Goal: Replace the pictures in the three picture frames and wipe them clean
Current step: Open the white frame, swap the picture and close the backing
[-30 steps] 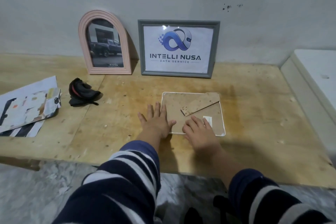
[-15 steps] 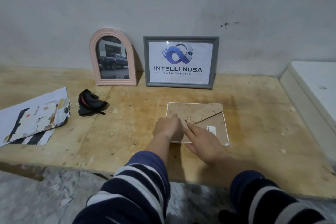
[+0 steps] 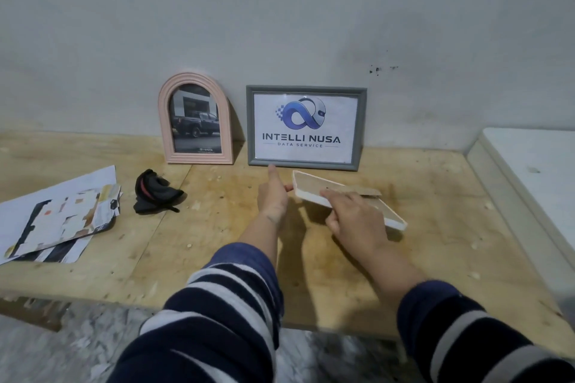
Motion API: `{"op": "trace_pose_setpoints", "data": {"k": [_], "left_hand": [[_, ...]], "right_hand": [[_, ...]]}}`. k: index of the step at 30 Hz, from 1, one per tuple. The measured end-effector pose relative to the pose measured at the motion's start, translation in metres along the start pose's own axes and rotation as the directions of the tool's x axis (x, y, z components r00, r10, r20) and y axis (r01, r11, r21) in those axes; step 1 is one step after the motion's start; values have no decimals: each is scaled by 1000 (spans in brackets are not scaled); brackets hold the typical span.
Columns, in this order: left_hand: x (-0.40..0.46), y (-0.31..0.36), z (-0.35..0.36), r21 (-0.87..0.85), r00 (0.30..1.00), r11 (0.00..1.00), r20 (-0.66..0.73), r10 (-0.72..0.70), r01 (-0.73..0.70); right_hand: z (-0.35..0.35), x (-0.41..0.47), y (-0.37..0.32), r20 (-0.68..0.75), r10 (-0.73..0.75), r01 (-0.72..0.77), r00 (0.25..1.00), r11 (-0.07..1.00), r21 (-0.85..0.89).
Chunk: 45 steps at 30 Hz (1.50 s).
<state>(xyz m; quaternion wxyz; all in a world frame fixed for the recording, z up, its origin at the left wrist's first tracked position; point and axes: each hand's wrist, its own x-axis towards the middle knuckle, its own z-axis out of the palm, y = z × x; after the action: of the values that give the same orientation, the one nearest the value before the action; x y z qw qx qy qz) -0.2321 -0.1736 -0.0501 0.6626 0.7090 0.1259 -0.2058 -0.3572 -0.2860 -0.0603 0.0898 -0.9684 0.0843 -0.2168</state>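
A white picture frame (image 3: 311, 188) is lifted off the wooden table (image 3: 435, 227), tilted, with its brown backing and stand facing me. My left hand (image 3: 273, 196) holds its left end, thumb up. My right hand (image 3: 351, 216) grips its near long edge, fingers over the back. Against the wall stand a pink arched frame (image 3: 195, 118) with a truck photo and a grey frame (image 3: 306, 127) with an Intelli Nusa logo print.
A black cloth (image 3: 155, 193) lies left of my hands. Loose printed pictures and paper (image 3: 59, 218) sit at the table's left. A white box-like surface (image 3: 535, 171) borders the table on the right. The table's front edge is near my sleeves.
The white frame lay flat face down under my hands; now both hands have lifted and tilted it off the table, farther back toward the grey frame.
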Motion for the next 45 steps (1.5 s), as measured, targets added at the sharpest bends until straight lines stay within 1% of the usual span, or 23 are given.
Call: {"op": "trace_pose_setpoints", "data": {"k": [2,3,5,6,9,10,12,13,15,16,19,21,24,26,28,29,30,32,34,36,38,40,45], "left_hand": [[2,3,0,12,999,1000,26,28,-28],[4,2,1,30,998,999,48,33,-34],[2,2,3,59,996,998,82,29,-34],[1,3,4,74,996,997,89,31,-38],[-4,8,2,68,996,996,79,48,-54],[-4,9,1,72,994,996,90,54,-60],[-5,10,-1,104,991,994,134,6,-20],[-7,7,-3,151,987,989,157,-33,9],[-9,0,-7,275,977,961,198,-78,21],[-10,-4,-9,331,974,944,210,-84,10],[-9,-17,-16,482,973,876,200,-112,2],[-7,-25,-20,528,975,849,191,-111,-7],[-1,-33,-26,584,977,812,178,-114,-12],[2,-37,-28,592,976,806,181,-118,-12],[9,-41,-28,613,978,790,166,-130,1],[10,-42,-28,624,980,781,160,-121,-6],[12,-42,-28,642,983,767,153,-98,-23],[15,-40,-27,691,990,722,124,-61,-42],[19,-38,-27,747,992,659,123,-13,-84],[23,-40,-27,798,993,593,113,25,-106],[27,-43,-27,833,996,547,79,34,-85],[29,-45,-27,844,998,533,54,30,-61],[30,-44,-29,840,996,536,58,65,-84]], "right_hand": [[-15,18,3,-53,74,-67,996,990,125],[-24,25,3,-57,136,-123,989,975,187],[-39,38,2,-44,255,-229,966,921,315],[-46,43,1,-40,289,-250,956,884,396],[-65,55,-1,22,372,-299,928,707,641],[-67,58,-1,60,400,-323,915,635,702],[-67,64,4,142,461,-386,876,494,779],[-65,66,6,187,493,-423,850,425,800],[-56,64,10,294,547,-504,784,284,816],[-49,60,12,340,563,-544,753,241,804],[-20,49,18,421,603,-638,678,198,744],[-4,46,20,452,640,-682,622,158,714],[7,42,21,493,660,-732,567,129,669],[19,41,25,519,662,-758,541,115,642],[41,42,31,528,659,-773,536,131,621],[44,41,31,528,658,-780,537,149,608],[49,41,31,538,659,-790,526,144,595],[58,42,33,574,658,-815,488,107,570],[83,39,44,607,654,-837,452,75,542],[120,34,62,629,632,-839,453,64,540],[134,32,65,641,625,-857,445,91,507],[124,34,54,641,619,-860,453,116,496],[72,35,15,579,604,-830,548,306,467]]}}
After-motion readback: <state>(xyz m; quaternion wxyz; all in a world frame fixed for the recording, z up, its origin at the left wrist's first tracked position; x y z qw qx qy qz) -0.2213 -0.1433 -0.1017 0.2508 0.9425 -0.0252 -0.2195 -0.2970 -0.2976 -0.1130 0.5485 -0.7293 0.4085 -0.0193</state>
